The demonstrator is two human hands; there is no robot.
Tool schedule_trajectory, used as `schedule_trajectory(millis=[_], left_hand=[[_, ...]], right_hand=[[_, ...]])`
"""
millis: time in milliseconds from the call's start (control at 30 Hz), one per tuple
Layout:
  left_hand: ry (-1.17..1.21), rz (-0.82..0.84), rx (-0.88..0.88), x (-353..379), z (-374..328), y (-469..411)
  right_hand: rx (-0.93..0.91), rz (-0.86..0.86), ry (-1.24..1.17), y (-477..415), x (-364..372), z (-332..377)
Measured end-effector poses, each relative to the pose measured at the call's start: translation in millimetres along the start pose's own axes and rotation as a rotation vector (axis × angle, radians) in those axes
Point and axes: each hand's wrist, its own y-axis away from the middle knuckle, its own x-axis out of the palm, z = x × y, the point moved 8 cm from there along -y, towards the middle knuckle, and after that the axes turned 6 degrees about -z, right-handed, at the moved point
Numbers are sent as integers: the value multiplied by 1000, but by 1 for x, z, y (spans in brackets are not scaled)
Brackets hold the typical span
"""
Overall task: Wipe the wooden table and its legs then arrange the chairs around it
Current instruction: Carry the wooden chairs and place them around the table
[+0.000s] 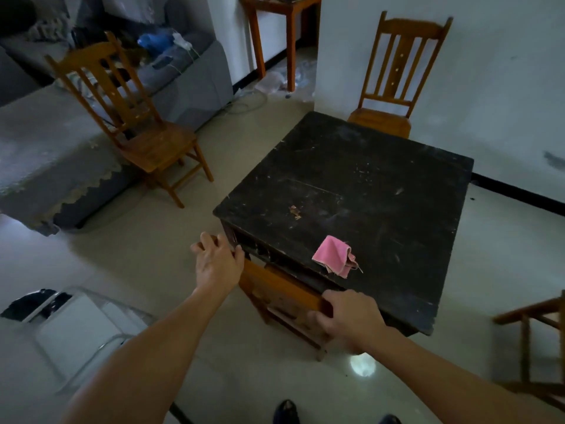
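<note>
L hand (218, 261) & R hand (345, 319) both curl over the top rail of the near chair (284, 296), one at each end; it's tucked under the near side of the dark table (382, 185). Pink cloth (334, 255) lies crumpled on the tabletop by that edge, btwn the hands, touching neither. 2nd chair (153, 142) stands well apart at left; 3rd chair (394, 87) at the table's far side.
</note>
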Motion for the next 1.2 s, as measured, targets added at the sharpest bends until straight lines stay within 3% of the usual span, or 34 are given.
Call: schedule_trajectory(millis=[167,333,667,933,1100,1200], left_hand=[[-87,-43,18,-2,6,-27],[5,-62,35,-8,4,-25],[-88,-88,174,-31,31,-19],[-250,-50,217,-29,51,-9],[-448,-6,323,-31,28,5],[-423,-41,422,-29,-15,24]], right_hand=[[49,-42,-37,-21,-6,8],[105,6,91,-24,-3,9],[33,88,111,4,20,36],[-21,44,141,27,50,69],[-48,56,16,38,40,66],[-101,-15,-147,47,26,50]])
